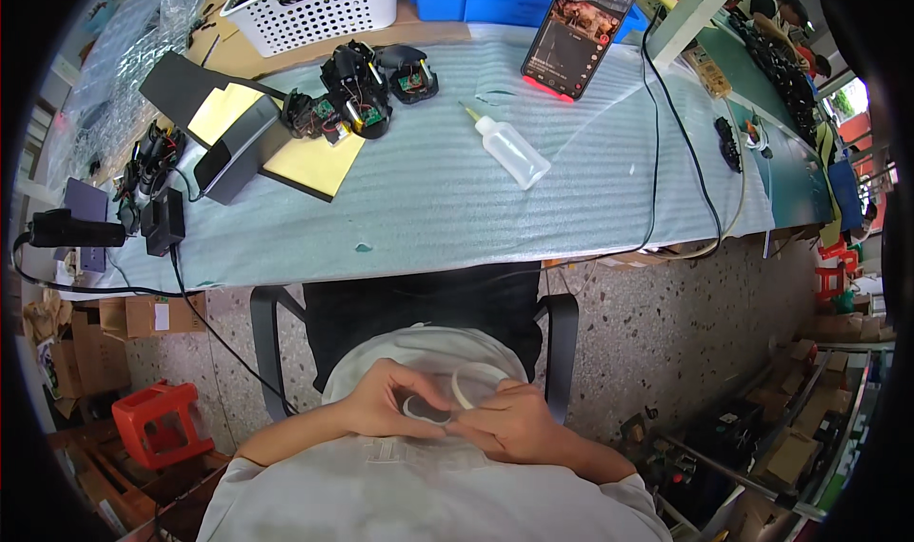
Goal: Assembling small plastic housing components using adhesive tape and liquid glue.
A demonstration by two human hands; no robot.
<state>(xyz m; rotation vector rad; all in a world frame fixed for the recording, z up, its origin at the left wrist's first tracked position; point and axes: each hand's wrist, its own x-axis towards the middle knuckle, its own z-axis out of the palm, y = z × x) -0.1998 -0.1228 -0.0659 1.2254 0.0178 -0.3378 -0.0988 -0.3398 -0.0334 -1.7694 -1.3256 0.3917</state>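
Both my hands meet in front of my shirt, close to my lap. My left hand (pixel 398 401) curls its thumb and fingers round a small white loop. My right hand (pixel 509 420) pinches a thin white band (pixel 459 390), which arches up from the fingers in a wider loop. The two loops look like parts of one flexible strip, but my fingers hide how they join. On the table beyond lie a clear squeeze bottle (pixel 514 151) with a yellowish needle tip and several opened black devices (pixel 357 90) with green circuit boards.
A foam-covered table (pixel 428 218) spans ahead, with a white basket (pixel 314 18), a blue bin (pixel 476 4) and a propped phone (pixel 579 32). Yellow pads (pixel 314 166) and black cables (pixel 690 142) lie on it. A red stool (pixel 162 423) stands at left; chair armrests (pixel 560 351) flank my hands.
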